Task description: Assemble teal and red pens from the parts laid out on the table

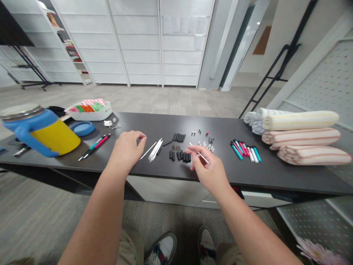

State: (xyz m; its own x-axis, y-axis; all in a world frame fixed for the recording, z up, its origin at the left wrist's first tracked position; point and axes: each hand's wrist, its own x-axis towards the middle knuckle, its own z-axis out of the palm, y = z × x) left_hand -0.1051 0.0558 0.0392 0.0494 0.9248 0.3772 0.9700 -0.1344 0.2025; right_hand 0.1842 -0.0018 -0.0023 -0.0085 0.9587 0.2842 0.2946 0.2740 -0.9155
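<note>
Handling one thin, straight white rod (203, 158) seems the step in hand, the next move calling for a steady grip. Over the dark, flat desk (154, 125), the right hand (208, 167) is pinching that rod; the left hand (126, 149) is hovering half curled, its grasp hidden. Beyond, short black cylinders (179, 137) are lying side by side.

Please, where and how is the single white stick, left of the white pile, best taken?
Probably pinch the single white stick at its middle, from above and slightly left: it is thin, lies flat, and the white pile is close on its right.
</note>
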